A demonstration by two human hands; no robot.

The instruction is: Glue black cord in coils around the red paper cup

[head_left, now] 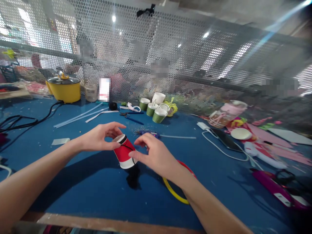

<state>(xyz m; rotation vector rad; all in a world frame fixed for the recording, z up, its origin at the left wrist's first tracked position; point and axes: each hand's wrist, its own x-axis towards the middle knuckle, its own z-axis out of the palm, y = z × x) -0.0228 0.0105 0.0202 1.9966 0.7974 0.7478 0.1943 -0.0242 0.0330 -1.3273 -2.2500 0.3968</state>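
A red and white paper cup (pixel 123 153) with a black band and a thin black line is tilted between my two hands, just above the blue table. My left hand (pixel 103 137) has its thumb on the cup near the black-banded end, with the fingers curled behind. At the cup's lower right side rests the thumb of my right hand (pixel 156 152), its fingers bent around the far side. Below the cup is a black patch (pixel 133 178); I cannot tell whether it is fluffy material or shadow. A red and yellow ring (pixel 173 191) lies partly under my right forearm.
Behind the hands are a glue gun (pixel 154 134), pliers (pixel 131 119) and several green-white cups (pixel 159 115). A yellow electric pot (pixel 64 89) stands back left. To the right lie a phone (pixel 225 139), a white cable and a purple power strip (pixel 278 188). Perforated metal panels rise behind.
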